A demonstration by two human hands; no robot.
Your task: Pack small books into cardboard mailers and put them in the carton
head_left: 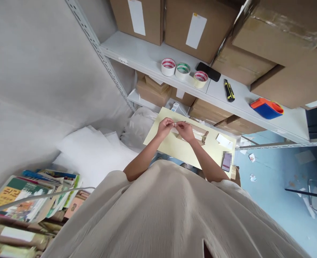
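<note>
A person's left hand point(166, 127) and right hand point(184, 131) meet over a pale yellow table point(180, 152), the fingertips of both pinched together on a small white piece point(175, 124), too tiny to identify. A brown parcel point(200, 136) lies on the table behind the right hand, which hides part of it. Toward the table's right end are a white paper slip point(224, 141) and a lit phone point(226, 162).

A grey shelf point(139, 46) runs above the table's far side. Along its front sit 3 rolls of tape point(168, 71), a black phone-like object point(209, 71), a yellow and black box cutter point(229, 90) and an orange and blue item point(267, 108), with large cardboard boxes point(174, 28) behind. At left are white sheets point(94, 154) and, lower, a pile of books point(19, 200).
</note>
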